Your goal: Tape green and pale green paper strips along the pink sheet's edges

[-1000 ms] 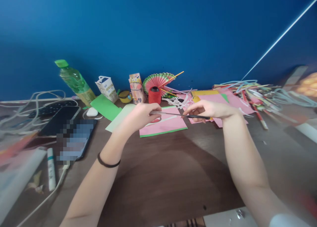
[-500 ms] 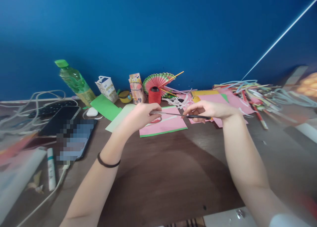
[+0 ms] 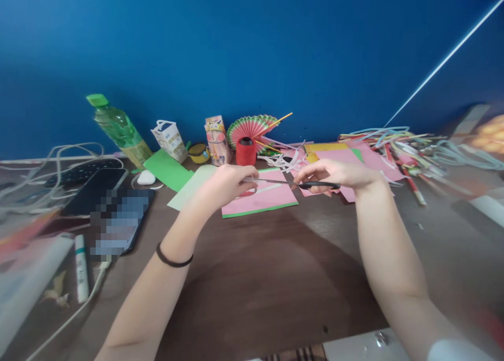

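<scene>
My right hand (image 3: 328, 174) is closed round the black handle of a pair of scissors (image 3: 318, 184). Their thin blade runs left over the pink paper (image 3: 271, 198), its tip close to the fingers of my left hand (image 3: 232, 181). The left fingers are pinched together above the paper; what is between them is too small to make out. A small red-and-white piece (image 3: 248, 192) shows just below those fingers. The pink paper has a green edge and lies flat on the desk. A pale green sheet (image 3: 187, 191) lies partly behind my left hand.
Along the blue wall stand a green-capped bottle (image 3: 120, 132), a white carton (image 3: 171, 140), a red thread spool (image 3: 246, 153) and a paper fan (image 3: 252, 130). Pipe cleaners (image 3: 401, 145) are heaped at right. Phones (image 3: 96, 190), a marker (image 3: 81, 269) and cables lie at left.
My right hand and the scissors have shifted slightly to the right. My left hand has moved a touch to the right too. The papers on the desk have not moved.
</scene>
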Tool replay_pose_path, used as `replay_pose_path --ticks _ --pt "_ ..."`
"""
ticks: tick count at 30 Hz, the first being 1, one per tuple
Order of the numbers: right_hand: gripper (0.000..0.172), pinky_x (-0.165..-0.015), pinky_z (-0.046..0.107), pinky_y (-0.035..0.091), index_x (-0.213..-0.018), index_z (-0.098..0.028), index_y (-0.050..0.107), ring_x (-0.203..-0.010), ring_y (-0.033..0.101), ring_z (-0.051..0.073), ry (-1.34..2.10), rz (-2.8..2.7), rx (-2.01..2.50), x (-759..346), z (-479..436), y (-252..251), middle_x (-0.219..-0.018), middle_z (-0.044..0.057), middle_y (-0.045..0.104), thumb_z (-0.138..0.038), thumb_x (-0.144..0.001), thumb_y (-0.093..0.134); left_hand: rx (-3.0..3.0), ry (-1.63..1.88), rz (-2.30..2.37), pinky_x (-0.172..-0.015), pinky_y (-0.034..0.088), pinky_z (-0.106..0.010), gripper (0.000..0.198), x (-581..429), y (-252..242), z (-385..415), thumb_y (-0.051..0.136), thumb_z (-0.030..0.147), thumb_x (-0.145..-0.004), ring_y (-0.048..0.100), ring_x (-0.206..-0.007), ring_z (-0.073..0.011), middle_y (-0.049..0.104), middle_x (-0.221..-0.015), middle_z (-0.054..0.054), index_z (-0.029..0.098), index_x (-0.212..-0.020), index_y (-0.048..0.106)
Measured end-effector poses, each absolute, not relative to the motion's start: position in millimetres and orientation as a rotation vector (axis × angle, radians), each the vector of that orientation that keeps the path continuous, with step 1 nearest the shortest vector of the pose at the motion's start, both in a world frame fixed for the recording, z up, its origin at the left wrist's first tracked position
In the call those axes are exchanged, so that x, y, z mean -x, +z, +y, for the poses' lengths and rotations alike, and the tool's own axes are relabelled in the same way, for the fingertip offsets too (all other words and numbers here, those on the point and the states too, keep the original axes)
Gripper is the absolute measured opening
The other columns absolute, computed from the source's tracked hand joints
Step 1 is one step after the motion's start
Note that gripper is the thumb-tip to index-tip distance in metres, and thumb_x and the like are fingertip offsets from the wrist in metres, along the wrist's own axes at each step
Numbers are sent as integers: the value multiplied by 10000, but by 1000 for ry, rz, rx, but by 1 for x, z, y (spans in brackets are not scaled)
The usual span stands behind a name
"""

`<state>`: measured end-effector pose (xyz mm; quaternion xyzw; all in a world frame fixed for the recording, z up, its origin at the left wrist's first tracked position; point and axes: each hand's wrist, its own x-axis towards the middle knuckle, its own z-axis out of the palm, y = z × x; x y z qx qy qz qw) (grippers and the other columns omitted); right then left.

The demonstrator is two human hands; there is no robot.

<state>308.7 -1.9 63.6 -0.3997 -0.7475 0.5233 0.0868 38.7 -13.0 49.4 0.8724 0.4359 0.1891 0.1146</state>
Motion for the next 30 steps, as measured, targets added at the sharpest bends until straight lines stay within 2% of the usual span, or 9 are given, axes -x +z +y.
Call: replay_pose_path --ticks 6,12,19,30 --pt "348 -350 144 334 -945 -142 635 -521 473 42 1555 -2227 1202 -306 -5 69 -864 55 581 -371 -685 657 -2620 456 1371 -537 360 -211 155 -41 53 -15 538 257 -768 564 -586 -135 655 -668 -4 214 -872 644" --pt "345 -372 155 361 -942 -146 641 -528 477 59 1559 -2184 1220 -310 -5 67 -736 28 563 -389 -697 639 -2554 467 1408 -589 394 -218 181 -32 50 -11 506 300 -780 598 -679 -156 680 -767 -11 227 -888 631" --pt "325 -351 140 335 -941 -150 635 -559 496 55 1553 -2216 1243 -304 -6 71 -872 54 581 -347 -682 647 -2545 526 1306 -545 378 -206 184 -36 50 -13 507 288 -774 569 -591 -128 667 -704 2 215 -888 632" --pt "318 -374 146 342 -959 -162 633 -576 496 57 1517 -2266 1205 -301 -8 70 -895 50 566 -351 -704 640 -2543 545 1299 -521 355 -202 143 -42 54 -16 535 257 -764 536 -542 -114 657 -658 15 218 -855 640"
